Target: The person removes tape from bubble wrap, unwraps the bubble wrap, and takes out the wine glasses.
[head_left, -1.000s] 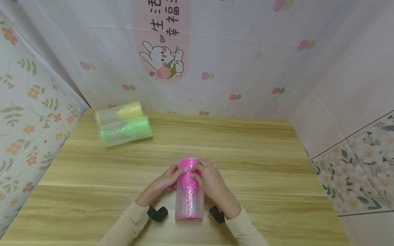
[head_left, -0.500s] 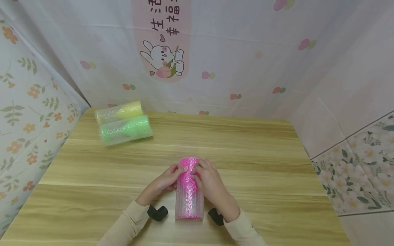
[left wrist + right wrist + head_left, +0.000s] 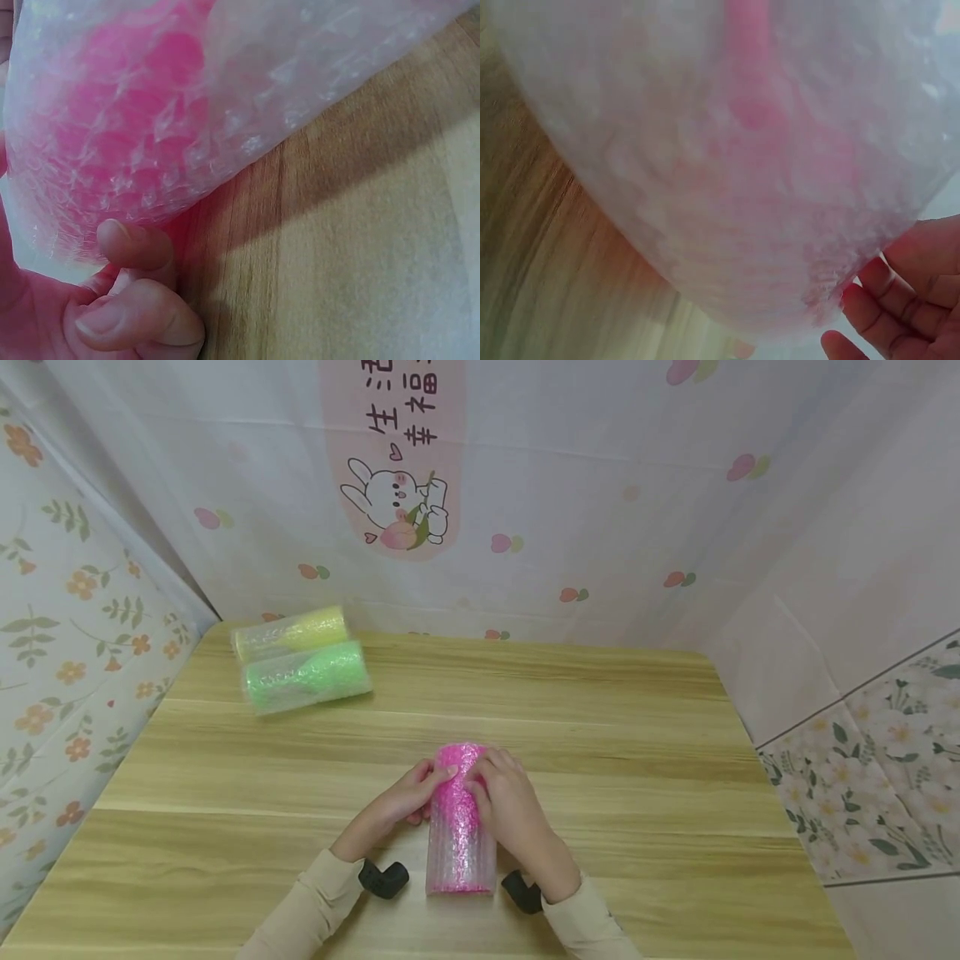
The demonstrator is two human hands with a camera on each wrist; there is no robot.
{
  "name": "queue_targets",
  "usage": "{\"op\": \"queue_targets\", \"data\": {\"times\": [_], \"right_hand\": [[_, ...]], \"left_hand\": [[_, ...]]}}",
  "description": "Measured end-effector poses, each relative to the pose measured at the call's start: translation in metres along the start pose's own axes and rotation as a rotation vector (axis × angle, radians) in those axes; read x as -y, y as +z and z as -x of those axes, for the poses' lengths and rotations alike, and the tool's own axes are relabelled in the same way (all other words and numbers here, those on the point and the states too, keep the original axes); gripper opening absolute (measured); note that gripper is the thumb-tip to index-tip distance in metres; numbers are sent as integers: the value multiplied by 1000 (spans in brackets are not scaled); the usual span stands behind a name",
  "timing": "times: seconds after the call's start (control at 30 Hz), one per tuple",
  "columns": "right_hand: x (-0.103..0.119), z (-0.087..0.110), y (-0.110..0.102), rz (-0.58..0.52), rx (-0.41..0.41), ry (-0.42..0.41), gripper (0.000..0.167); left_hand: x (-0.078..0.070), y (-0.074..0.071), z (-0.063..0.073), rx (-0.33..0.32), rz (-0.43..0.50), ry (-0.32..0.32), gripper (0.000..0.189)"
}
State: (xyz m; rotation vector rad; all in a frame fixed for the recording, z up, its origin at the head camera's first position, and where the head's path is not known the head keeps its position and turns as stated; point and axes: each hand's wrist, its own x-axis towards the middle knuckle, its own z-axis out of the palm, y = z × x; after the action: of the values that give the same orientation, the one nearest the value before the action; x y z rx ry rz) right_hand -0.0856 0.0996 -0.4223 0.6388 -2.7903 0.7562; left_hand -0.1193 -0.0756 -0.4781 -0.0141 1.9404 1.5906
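Note:
A pink object in clear bubble wrap, a roll-shaped bundle (image 3: 461, 843), lies lengthwise at the near middle of the table. Through the wrap in the right wrist view, the pink shape (image 3: 750, 75) narrows to a thin stem. My left hand (image 3: 408, 793) grips the bundle's far left side, thumb on top. In the left wrist view, two curled fingers (image 3: 139, 315) show beneath the wrap. My right hand (image 3: 510, 797) holds the far right side, fingers bent over the top and fingertips at the bubble wrap (image 3: 832, 255).
Two more bubble-wrapped bundles, one yellow (image 3: 315, 628) and one green (image 3: 330, 670), lie side by side at the table's back left. Patterned curtains (image 3: 600, 510) border the wooden table (image 3: 615, 760) at the back and sides. Black wrist mounts (image 3: 384, 880) sit below both hands.
My right wrist has shifted slightly left, toward the bundle, while its fingers stay at the same place. The left hand and the bundle look unmoved.

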Motion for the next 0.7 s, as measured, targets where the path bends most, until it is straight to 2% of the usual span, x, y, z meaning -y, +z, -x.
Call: {"op": "queue_targets", "data": {"times": [0.1,0.23,0.33,0.4,0.57,0.7], "right_hand": [[-5,2,2,-117,5,42,5],[-14,5,4,-385,20,158,4],[-22,8,6,-561,-2,238,3],[-26,11,7,-611,-31,263,3],[-30,18,10,-626,-113,272,7],[-36,23,12,-668,-169,290,4]], "left_hand": [[1,-1,0,7,7,4,57],[1,0,1,0,5,1,59],[1,0,0,-22,-2,-7,62],[0,1,0,-35,-9,-12,63],[0,2,0,-40,-12,-23,62],[0,0,0,-33,-10,-22,61]]}}
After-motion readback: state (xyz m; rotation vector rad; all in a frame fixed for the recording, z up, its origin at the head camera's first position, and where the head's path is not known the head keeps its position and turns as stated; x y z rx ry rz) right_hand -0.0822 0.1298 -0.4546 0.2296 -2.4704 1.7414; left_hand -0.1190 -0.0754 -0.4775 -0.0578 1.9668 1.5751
